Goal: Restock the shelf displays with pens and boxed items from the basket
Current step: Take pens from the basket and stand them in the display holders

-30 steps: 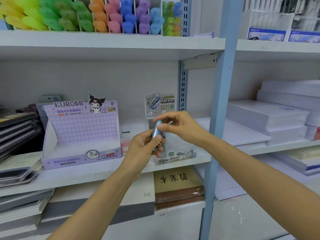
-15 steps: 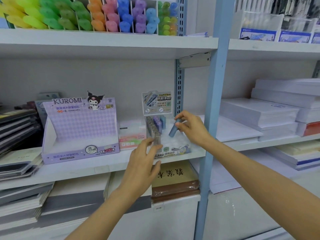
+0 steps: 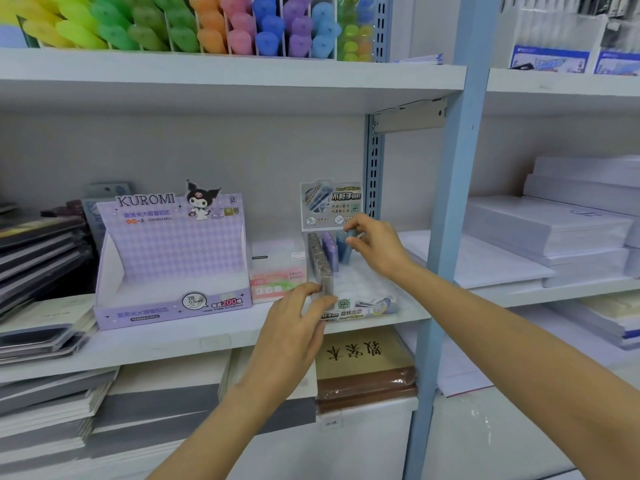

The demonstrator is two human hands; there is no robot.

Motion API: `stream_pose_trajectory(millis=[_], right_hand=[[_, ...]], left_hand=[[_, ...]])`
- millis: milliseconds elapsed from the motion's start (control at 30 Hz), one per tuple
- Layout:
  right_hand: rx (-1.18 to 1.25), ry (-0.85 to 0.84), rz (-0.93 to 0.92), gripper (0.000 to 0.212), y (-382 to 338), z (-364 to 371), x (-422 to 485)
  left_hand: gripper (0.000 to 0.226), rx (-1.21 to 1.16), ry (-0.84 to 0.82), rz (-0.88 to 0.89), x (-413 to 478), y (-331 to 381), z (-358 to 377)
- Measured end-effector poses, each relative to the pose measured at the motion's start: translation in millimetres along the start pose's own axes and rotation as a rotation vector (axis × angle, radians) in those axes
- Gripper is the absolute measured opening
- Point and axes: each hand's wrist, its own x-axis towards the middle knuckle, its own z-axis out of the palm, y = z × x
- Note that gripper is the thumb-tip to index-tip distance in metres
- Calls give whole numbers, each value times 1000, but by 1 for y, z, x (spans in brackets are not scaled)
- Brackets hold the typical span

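Observation:
A clear display tray [image 3: 367, 296] with a printed header card stands on the middle shelf. It holds upright lead-refill cases in a grey, a purple and a blue row. My right hand [image 3: 375, 245] pinches a blue case [image 3: 349, 237] at the back right of the tray, beside the other blue ones. My left hand [image 3: 298, 320] pinches the front grey case [image 3: 325, 282] at the tray's front left. The basket is out of view.
A purple KUROMI display box [image 3: 169, 258] stands left of the tray, with a small pink-and-white box [image 3: 277, 271] between them. A blue upright post [image 3: 446, 237] rises just right of the tray. Paper stacks [image 3: 554, 230] lie at right, notebooks [image 3: 38, 258] at left, highlighters [image 3: 194, 26] above.
My right hand carried the blue case from in front of me back into the tray's rear right. My left hand dropped to the tray's front and took hold of the front grey case.

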Motion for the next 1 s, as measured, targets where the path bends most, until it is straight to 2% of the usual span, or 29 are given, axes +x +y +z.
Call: stream_pose_trajectory(millis=[200, 300, 433, 567, 667, 767, 867, 933, 1000], right_hand=[[-48, -181, -2, 18, 10, -7, 13], [-52, -144, -3, 25, 12, 0, 11], [-75, -77, -13, 17, 18, 10, 7], [-113, -88, 8, 11, 18, 10, 7], [-162, -88, -33, 23, 9, 0, -2], [-27, 68, -147, 21, -14, -10, -34], [179, 172, -270, 11, -38, -12, -88], [298, 117, -292, 9, -46, -2, -129], [386, -21, -262, 10, -45, 18, -170]], left_hand=[[37, 2, 21, 18, 1, -3, 3], [37, 10, 42, 14, 2, -3, 5], [39, 13, 58, 9, 2, -2, 8], [41, 3, 52, -2, 2, -2, 9], [38, -28, 41, 1, 2, -2, 7], [43, -87, 2, -6, -4, -2, 5], [48, -77, 73, -18, -25, -2, 5], [36, -74, 172, -18, -49, -3, 12], [23, -125, 165, -44, -83, -5, 28]])
